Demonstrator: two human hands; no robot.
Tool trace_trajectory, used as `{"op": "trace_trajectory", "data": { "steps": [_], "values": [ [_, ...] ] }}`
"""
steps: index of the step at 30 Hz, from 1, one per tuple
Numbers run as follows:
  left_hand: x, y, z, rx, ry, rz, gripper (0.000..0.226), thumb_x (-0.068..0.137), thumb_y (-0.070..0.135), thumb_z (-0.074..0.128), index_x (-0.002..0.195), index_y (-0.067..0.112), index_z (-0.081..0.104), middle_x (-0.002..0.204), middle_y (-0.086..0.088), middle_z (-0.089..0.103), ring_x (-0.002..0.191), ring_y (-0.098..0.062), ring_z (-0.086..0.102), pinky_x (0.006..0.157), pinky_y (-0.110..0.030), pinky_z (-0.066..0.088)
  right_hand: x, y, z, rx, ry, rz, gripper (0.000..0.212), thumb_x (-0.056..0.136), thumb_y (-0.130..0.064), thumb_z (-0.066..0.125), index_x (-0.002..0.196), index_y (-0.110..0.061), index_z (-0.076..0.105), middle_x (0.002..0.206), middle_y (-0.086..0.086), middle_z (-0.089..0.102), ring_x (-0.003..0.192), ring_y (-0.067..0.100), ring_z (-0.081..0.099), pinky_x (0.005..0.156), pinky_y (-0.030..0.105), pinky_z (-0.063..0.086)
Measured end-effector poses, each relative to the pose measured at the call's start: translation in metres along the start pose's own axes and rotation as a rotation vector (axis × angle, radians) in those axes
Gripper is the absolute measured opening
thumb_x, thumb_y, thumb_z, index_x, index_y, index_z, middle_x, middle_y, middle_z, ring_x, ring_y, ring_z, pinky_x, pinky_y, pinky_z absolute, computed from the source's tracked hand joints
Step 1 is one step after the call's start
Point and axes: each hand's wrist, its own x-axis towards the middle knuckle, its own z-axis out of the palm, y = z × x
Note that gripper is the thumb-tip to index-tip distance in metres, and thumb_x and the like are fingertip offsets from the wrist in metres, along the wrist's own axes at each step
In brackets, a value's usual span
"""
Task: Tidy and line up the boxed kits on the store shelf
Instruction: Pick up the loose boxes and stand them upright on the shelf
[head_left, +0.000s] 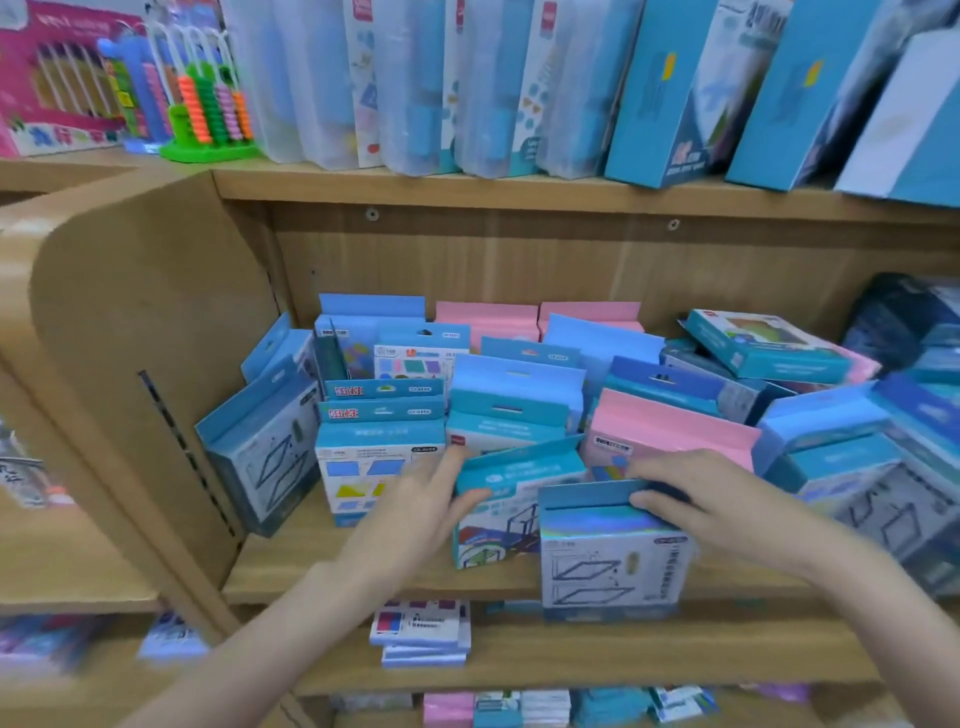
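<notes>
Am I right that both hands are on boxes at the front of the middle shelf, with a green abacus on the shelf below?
Not quite. In the head view the green abacus stands on the shelf above, not below. The left hand and right hand are indeed on boxes at the front of the middle shelf.

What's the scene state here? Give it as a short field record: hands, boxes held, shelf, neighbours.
left hand: fingers round the left side of a tilted blue kit box
right hand: gripping the top flap of a holographic kit box at the shelf front edge
shelf: wooden middle shelf, blue and pink kit boxes crowded, many leaning
right pile: boxes stacked askew, one blue box lying flat on top
upper shelf: tall blue boxes, green abacus
task state: boxes not yet lined up
</notes>
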Motion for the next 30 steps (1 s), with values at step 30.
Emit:
{"op": "trace_trajectory", "data": {
  "steps": [30],
  "values": [
    [-0.012,-0.101,-0.084,0.761,-0.333,-0.376,0.057,0.089,0.013,0.059,0.139,0.013,0.033,0.145,-0.03,0.02,0.124,-0.04,0.036,0.101,-0.041,0.036,0.083,-0.069,0.019,0.024,0.103,-0.347,0.023,0.093,-0.03,0.048,0.093,-0.011,0.061,0.089,0.001,0.064,0.082,0.015,0.057,0.072,0.032,0.045]
  ]
}}
